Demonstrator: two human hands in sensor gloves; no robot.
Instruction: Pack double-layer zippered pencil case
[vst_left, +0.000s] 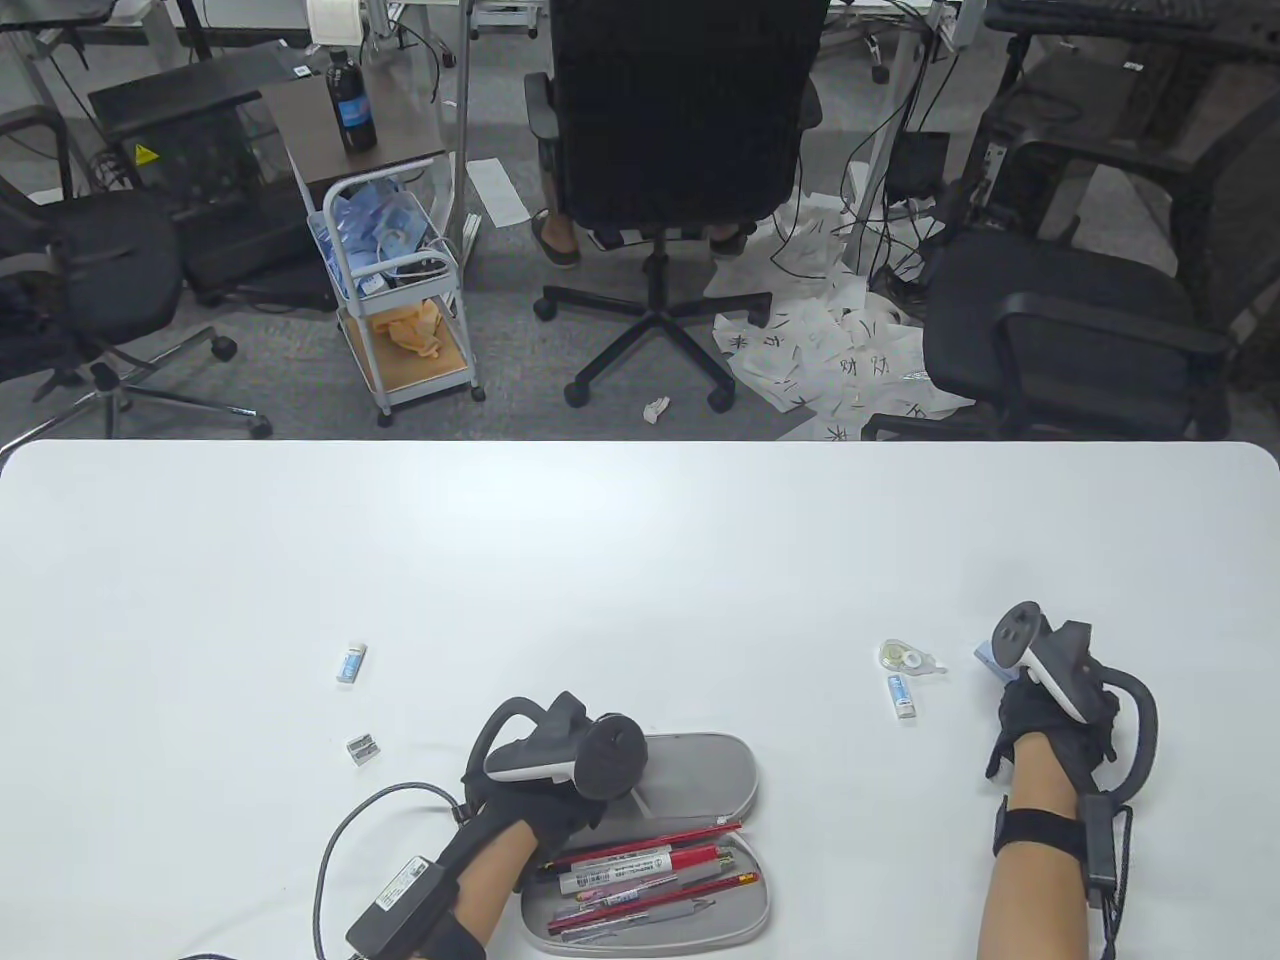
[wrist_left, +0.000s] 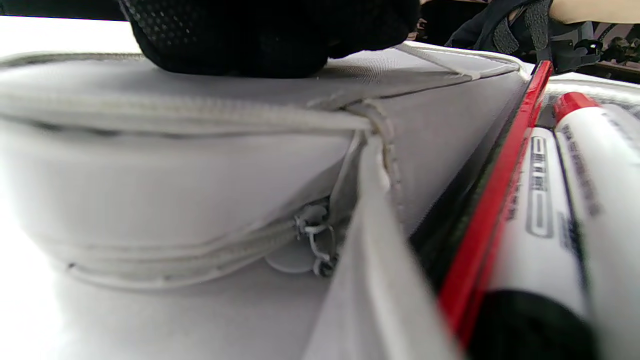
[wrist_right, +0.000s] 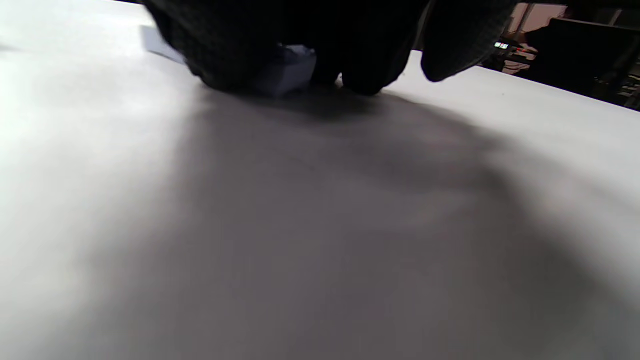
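Pens (vst_left: 640, 868) in open case (vst_left: 700, 765) | left hand (vst_left: 545, 790) presses lid, grip relaxed | right hand (vst_left: 1040, 715) pinches eraser (wrist_right: 287, 72)

Beyond the white table (vst_left: 640, 540), office chairs (vst_left: 680, 150), a trolley (vst_left: 400, 290), scattered papers (vst_left: 840, 350).

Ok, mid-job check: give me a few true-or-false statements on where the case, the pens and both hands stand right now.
1. The pencil case lies open on the table. True.
2. The pens are scattered across the table outside the case. False: they lie inside the case's near half.
3. The left hand rests on the case. True.
4. The right hand holds a red pen. False: its fingers are down on a small pale item at the table's right.
5. The correction tape is already packed. False: it lies loose on the table.
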